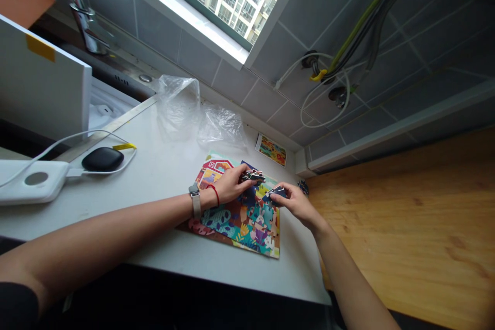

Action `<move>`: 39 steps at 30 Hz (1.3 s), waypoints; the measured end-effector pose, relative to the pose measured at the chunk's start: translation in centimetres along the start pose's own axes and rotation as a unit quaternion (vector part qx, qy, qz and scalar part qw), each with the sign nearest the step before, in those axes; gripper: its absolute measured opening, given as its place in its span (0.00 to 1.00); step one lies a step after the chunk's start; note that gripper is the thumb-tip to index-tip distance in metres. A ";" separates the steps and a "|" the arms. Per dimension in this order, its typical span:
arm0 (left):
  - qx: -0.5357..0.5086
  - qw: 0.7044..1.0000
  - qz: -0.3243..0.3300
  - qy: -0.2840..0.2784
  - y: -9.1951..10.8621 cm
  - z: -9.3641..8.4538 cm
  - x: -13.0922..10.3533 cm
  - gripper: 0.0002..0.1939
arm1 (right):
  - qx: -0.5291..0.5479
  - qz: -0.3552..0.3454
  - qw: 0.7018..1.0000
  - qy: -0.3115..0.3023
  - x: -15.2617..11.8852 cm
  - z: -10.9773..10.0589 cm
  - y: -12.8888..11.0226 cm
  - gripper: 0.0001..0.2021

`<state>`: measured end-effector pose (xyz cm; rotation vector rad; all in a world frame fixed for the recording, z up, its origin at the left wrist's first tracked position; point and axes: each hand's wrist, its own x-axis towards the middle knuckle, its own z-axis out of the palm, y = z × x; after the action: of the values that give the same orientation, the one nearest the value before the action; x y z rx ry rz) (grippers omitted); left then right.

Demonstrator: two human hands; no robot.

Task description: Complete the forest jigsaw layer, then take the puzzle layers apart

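A colourful jigsaw puzzle (247,221) lies flat on the white counter (162,175). My left hand (231,183), with a watch and a red band at the wrist, rests over the puzzle's upper part and pinches several loose puzzle pieces (253,176) in its fingertips. My right hand (296,201) is at the puzzle's upper right edge and holds a single dark puzzle piece (277,192) just above the board. The two hands are close together, fingertips almost meeting.
Crumpled clear plastic bags (201,113) lie behind the puzzle. A small reference picture (272,150) leans at the wall. A white power bank (33,180), cable and black case (102,159) sit at left. More loose pieces (303,186) lie at the counter's right end. Wooden floor (406,216) is to the right.
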<state>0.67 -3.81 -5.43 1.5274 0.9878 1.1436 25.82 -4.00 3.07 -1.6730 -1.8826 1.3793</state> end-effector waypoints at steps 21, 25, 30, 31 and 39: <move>-0.210 0.970 -0.076 0.097 -3.2 0.2 2.2 0.24 | -0.255 -0.125 0.958 -0.037 2.1 5.3 -1.5 0.24; -0.218 0.967 -0.083 0.104 -3.3 0.2 2.3 0.25 | -0.205 -0.108 0.972 -0.050 2.0 5.4 -1.9 0.27; -0.221 0.964 -0.092 0.112 -3.6 0.0 2.4 0.24 | -0.198 -0.082 0.977 -0.013 3.8 6.6 -1.6 0.24; -0.222 0.964 -0.093 0.114 -3.7 0.0 2.5 0.24 | -0.203 -0.076 0.976 -0.002 4.3 7.0 -1.5 0.27; -0.212 0.967 -0.084 0.115 -4.0 0.1 2.6 0.25 | -0.245 -0.035 0.969 0.005 5.2 7.3 -2.2 0.32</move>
<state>1.12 -0.45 -8.85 0.9688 0.9293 1.3285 17.62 -2.53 -0.96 -1.7871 -2.3919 0.9198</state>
